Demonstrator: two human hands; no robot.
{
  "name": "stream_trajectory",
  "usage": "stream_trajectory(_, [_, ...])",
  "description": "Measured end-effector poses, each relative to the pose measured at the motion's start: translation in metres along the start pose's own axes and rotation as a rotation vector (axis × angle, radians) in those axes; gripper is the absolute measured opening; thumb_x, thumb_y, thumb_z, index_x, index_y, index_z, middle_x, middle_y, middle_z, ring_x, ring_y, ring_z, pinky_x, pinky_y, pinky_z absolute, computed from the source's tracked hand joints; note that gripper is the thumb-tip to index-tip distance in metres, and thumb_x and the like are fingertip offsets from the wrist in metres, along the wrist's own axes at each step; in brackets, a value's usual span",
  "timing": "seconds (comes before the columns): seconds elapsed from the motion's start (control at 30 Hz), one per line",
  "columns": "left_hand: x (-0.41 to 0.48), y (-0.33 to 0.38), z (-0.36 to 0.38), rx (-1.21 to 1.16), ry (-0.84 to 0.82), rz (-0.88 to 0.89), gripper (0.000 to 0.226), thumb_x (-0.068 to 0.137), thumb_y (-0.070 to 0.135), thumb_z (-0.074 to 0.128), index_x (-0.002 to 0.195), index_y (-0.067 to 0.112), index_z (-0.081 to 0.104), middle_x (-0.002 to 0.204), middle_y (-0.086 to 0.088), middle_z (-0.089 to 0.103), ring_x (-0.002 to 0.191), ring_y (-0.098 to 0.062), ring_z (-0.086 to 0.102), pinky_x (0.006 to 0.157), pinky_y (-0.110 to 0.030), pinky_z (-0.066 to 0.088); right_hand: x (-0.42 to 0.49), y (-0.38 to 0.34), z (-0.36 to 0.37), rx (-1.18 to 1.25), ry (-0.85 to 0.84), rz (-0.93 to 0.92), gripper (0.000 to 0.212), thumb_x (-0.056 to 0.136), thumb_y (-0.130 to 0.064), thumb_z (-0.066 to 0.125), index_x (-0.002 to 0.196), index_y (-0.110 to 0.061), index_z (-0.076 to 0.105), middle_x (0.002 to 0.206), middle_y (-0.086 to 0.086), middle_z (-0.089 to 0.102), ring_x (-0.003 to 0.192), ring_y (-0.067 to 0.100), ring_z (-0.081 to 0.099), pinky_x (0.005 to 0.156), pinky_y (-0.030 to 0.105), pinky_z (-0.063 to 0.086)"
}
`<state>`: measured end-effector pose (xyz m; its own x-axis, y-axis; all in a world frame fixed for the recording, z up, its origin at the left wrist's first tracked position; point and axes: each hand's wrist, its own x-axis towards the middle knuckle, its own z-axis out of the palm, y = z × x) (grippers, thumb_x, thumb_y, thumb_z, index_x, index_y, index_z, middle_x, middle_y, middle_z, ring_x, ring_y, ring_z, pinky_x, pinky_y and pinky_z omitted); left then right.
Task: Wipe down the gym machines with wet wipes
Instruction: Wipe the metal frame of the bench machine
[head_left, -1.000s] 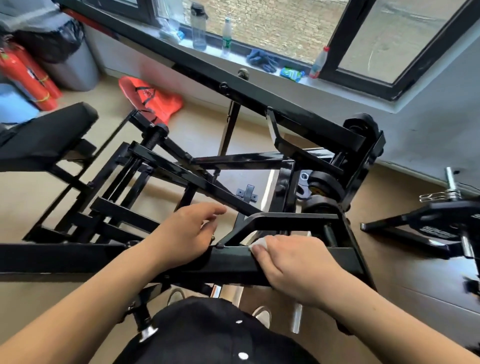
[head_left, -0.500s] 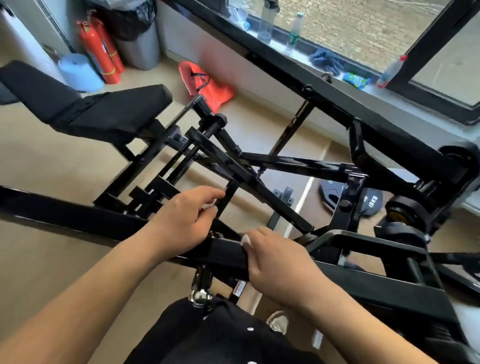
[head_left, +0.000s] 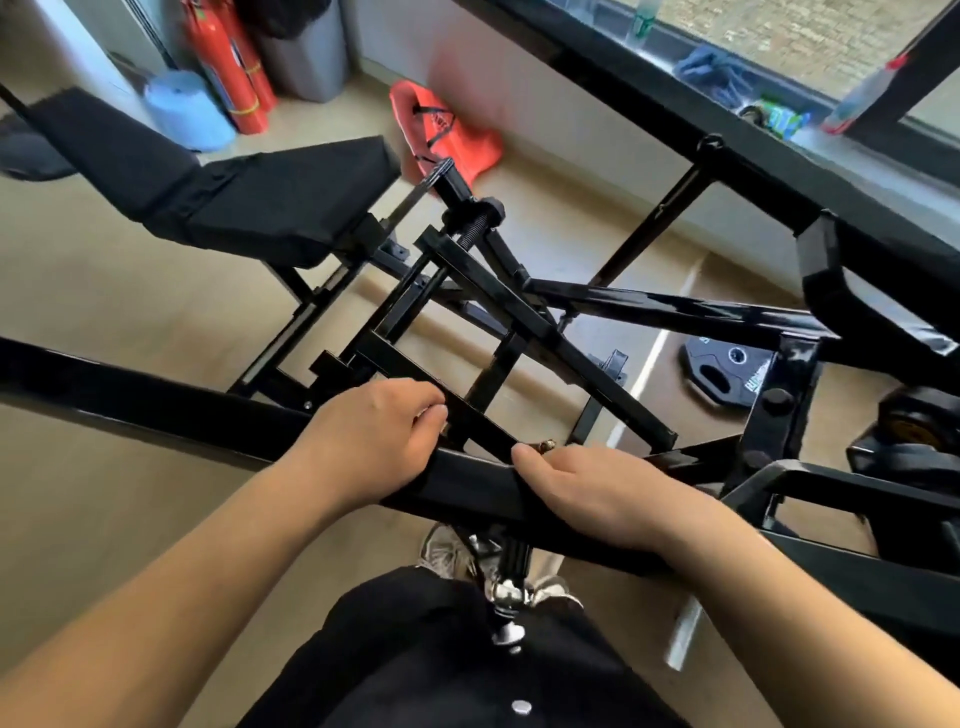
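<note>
Two hands sit side by side on the near black beam (head_left: 156, 410) of the gym machine (head_left: 519, 312). The beam's long axis runs from the left edge of the view down toward the lower right, straight across the person's front. The left hand (head_left: 374, 436) rests on top with its fingers curled over the far edge, holding the beam. The right hand (head_left: 592, 493), just beside it and not touching, is draped across the beam with its thumb along the far edge and its fingers folded down the near face (whether a wipe lies under that palm cannot be told). Behind the frame, the padded bench (head_left: 291, 202) points toward the upper left, and a weight plate (head_left: 727, 374) lies on the floor.
</note>
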<state>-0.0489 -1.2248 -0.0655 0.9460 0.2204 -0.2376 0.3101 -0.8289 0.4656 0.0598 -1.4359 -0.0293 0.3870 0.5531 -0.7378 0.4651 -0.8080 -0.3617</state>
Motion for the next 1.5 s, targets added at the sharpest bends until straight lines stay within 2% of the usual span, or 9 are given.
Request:
stream_trajectory(0.07, [-0.002,0.000,0.004,-0.002,-0.011,-0.016,0.027,0.104,0.039,0.042,0.109,0.031,0.067,0.098,0.013,0.068,0.092,-0.012,0.065,0.082,-0.041,0.057,-0.029,0.019,-0.003,-0.157,0.065,0.033,0.072,0.102,-0.069,0.011,0.093,-0.024,0.066,0.087,-0.005,0.069,0.084,0.013,0.064,0.086,0.036,0.053])
stream_trajectory(0.17, [0.002,0.012,0.009,-0.024,0.063,0.037,0.025,0.103,0.025,0.052,0.120,0.022,0.070,0.111,0.007,0.073,0.102,-0.017,0.069,0.088,-0.041,0.058,-0.065,0.045,-0.005,-0.354,0.148,0.030,0.061,0.098,-0.072,0.011,0.092,-0.030,0.055,0.084,-0.010,0.063,0.079,0.010,0.060,0.078,0.034,0.051])
stream_trajectory(0.37, [-0.002,0.054,0.022,-0.120,0.066,0.121,0.044,0.099,0.039,0.046,0.134,0.020,0.064,0.128,0.008,0.068,0.118,-0.009,0.063,0.100,-0.038,0.055,-0.055,0.036,0.023,-0.234,0.309,-0.192,0.075,0.091,-0.079,0.004,0.133,-0.032,0.044,0.118,-0.011,0.061,0.106,0.015,0.061,0.088,0.037,0.050])
stream_trajectory(0.5, [-0.016,0.052,0.022,-0.149,0.127,0.093,0.039,0.099,0.029,0.052,0.134,0.017,0.063,0.130,0.007,0.067,0.121,-0.010,0.062,0.103,-0.035,0.053,-0.030,0.021,0.025,-0.053,0.320,-0.200,0.053,0.100,-0.069,0.013,0.110,-0.032,0.049,0.093,-0.010,0.066,0.091,0.020,0.064,0.081,0.040,0.049])
stream_trajectory(0.63, [-0.028,0.033,0.009,-0.165,0.182,0.067,0.035,0.100,0.018,0.059,0.135,0.015,0.063,0.131,0.007,0.066,0.123,-0.006,0.060,0.106,-0.031,0.050,-0.024,0.011,0.023,0.002,0.310,-0.114,0.041,0.106,-0.058,0.020,0.115,-0.028,0.047,0.091,-0.009,0.069,0.091,0.019,0.065,0.084,0.039,0.050])
stream_trajectory(0.83, [-0.010,-0.015,-0.021,-0.152,0.189,0.142,0.036,0.099,0.014,0.063,0.135,0.015,0.064,0.132,0.006,0.066,0.123,-0.007,0.060,0.107,-0.026,0.049,0.004,-0.031,0.021,0.164,0.416,-0.035,0.041,0.109,-0.044,0.030,0.082,-0.023,0.052,0.078,-0.007,0.062,0.075,0.016,0.058,0.074,0.040,0.049])
stream_trajectory(1.0, [0.016,-0.076,-0.048,-0.130,0.094,0.251,0.039,0.099,0.029,0.054,0.135,0.018,0.064,0.135,0.008,0.065,0.127,-0.006,0.059,0.107,-0.032,0.051,0.039,-0.113,0.025,-0.016,0.213,-0.080,0.040,0.109,-0.040,0.024,0.078,-0.021,0.040,0.085,0.000,0.061,0.090,0.033,0.062,0.083,0.046,0.051])
stream_trajectory(1.17, [0.024,-0.144,-0.072,-0.106,-0.059,0.247,0.034,0.101,0.025,0.058,0.134,0.026,0.064,0.128,0.011,0.068,0.118,-0.006,0.063,0.102,-0.034,0.053,0.085,-0.193,0.025,0.030,0.111,-0.043,0.055,0.100,-0.059,0.025,0.073,-0.021,0.054,0.074,-0.002,0.059,0.078,0.023,0.057,0.065,0.036,0.038])
stream_trajectory(1.5, [0.006,-0.205,-0.088,-0.150,-0.167,0.142,0.030,0.104,0.028,0.054,0.132,0.028,0.065,0.119,0.015,0.069,0.108,0.000,0.062,0.097,-0.025,0.052,0.058,-0.163,0.017,-0.084,0.076,0.214,0.087,0.086,-0.090,0.008,0.098,-0.028,0.067,0.090,-0.009,0.070,0.086,0.013,0.065,0.086,0.034,0.053])
